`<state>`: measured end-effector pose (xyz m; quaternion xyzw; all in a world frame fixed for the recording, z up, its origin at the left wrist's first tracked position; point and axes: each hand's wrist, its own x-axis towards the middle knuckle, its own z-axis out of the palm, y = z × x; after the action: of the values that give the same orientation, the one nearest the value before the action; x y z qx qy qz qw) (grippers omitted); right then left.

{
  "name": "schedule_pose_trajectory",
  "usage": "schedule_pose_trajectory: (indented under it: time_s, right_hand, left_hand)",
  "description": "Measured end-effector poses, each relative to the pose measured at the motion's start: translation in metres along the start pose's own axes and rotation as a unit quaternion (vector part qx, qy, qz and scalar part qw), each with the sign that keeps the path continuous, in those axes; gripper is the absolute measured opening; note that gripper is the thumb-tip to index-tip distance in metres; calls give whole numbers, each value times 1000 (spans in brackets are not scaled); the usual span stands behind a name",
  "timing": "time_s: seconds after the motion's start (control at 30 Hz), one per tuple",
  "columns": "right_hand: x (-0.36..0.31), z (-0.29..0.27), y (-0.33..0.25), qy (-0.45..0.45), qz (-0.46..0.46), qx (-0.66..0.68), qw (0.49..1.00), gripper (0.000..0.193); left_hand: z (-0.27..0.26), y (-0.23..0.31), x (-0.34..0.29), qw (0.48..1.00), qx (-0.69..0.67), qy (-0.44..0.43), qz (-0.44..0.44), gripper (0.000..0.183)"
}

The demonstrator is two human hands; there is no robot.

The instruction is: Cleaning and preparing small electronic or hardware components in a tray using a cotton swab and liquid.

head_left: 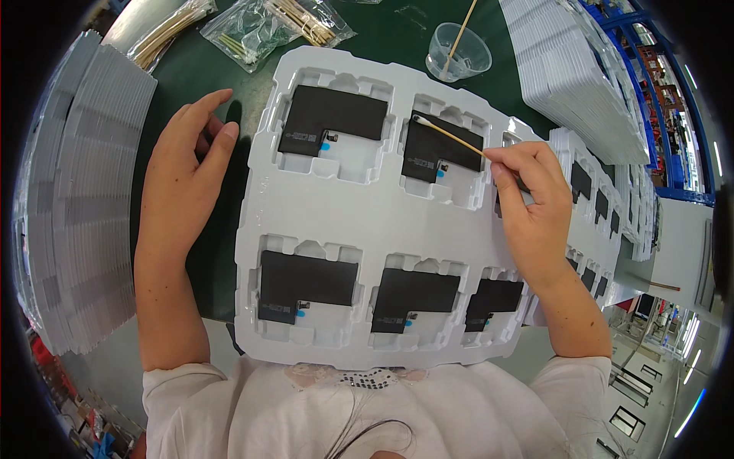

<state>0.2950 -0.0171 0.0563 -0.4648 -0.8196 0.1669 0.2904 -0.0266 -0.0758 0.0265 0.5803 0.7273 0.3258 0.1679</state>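
My right hand (535, 203) pinches a wooden-stick cotton swab (453, 138) between thumb and fingers. The swab's white tip lies over the upper left corner of a flat black L-shaped battery (422, 153) in the top middle pocket of a white plastic tray (321, 210); whether it touches cannot be made out. Similar batteries fill other pockets, such as the top left battery (336, 111) and the bottom left battery (306, 279). Each has a small connector and a blue tab. My left hand (182, 172) hovers beside the tray's left edge, thumb and fingers apart, holding nothing.
A clear plastic cup (472, 60) with a stick in it stands behind the tray. Bagged wooden sticks (310, 21) lie at the back. Tall tray stacks rise at left (92, 183) and far right (554, 61). Another battery tray (615, 191) sits to the right.
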Motion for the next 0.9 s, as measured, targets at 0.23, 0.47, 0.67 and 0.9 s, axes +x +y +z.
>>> schedule_pose_trajectory:
  time_s: [0.23, 0.47, 0.67, 0.9]
  right_hand:
    - [-3, -5, 0, -39, -2, -10, 999, 15]
    - [4, -3, -1, -21, 20, -5, 1000, 15]
    - [1, -9, -1, -31, 23, 3, 999, 16]
    - [0, -20, -10, -28, 25, 82, 996, 14]
  left_hand:
    - [-1, 2, -2, 1000, -11, -5, 1, 33]
    - [-1, 1, -1, 1000, -16, -16, -5, 34]
    - [-2, 3, 1, 1000, -20, -17, 1, 33]
    - [-4, 5, -1, 998, -50, -8, 29, 32]
